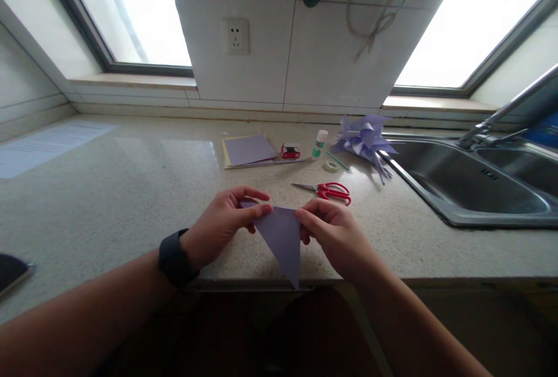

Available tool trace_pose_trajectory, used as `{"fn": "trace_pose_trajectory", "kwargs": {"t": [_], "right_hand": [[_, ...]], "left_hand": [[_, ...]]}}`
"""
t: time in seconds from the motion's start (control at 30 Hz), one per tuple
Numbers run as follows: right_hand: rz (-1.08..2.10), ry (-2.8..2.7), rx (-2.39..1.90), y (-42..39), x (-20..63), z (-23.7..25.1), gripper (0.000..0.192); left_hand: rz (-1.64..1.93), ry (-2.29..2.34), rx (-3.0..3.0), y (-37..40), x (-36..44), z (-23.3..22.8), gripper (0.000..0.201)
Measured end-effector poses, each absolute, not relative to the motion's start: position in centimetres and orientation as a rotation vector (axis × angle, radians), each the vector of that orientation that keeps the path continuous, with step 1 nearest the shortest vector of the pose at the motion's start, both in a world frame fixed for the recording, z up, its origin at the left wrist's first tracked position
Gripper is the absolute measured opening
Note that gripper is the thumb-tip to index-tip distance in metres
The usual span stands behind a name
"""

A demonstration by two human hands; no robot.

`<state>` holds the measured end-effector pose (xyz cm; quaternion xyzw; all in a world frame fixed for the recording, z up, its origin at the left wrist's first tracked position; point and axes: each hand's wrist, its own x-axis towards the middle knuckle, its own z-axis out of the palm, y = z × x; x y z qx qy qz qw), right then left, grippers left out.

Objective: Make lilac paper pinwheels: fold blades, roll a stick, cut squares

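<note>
Folded purple paper triangle point(281, 237) held over front edge of desk point(131, 191), point hanging down past edge

Left hand point(226, 223) pinches paper's upper left corner; right hand point(331, 232) pinches upper right corner, both closed on it

Paper likely light, thin, floppy, creases easily; best held at corners or along fold

Behind paper: red scissors point(326, 191), glue stick point(319, 143), paper stack point(248, 150), purple paper flower point(364, 137)

Right of paper: sink point(436, 203), rim raised

Left of paper: bare desk, most room for moving
</note>
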<state>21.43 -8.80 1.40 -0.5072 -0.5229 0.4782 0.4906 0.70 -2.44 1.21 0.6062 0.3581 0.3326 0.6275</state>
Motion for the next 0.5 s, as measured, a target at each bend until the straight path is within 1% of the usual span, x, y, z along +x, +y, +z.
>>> {"fn": "trace_pose_trajectory", "kwargs": {"t": [0.1,0.17,0.37,0.5], "right_hand": [[1.209,-1.137,-1.187,-8.38,21.21,1.00,0.025],[1.241,-1.086,-1.180,-8.21,21.12,0.94,0.026],[1.334,-1.128,-1.214,-8.10,21.19,1.23,0.029],[1.334,-1.211,-1.209,-7.99,21.11,1.31,0.026]], "left_hand": [[0.742,0.741,1.270,-2.59,1.10,0.83,0.044],[0.676,0.689,1.238,-2.78,1.29,0.71,0.045],[0.636,0.673,1.199,-2.88,1.18,0.33,0.026],[0.613,0.661,1.169,-2.82,1.05,0.05,0.026]]}}
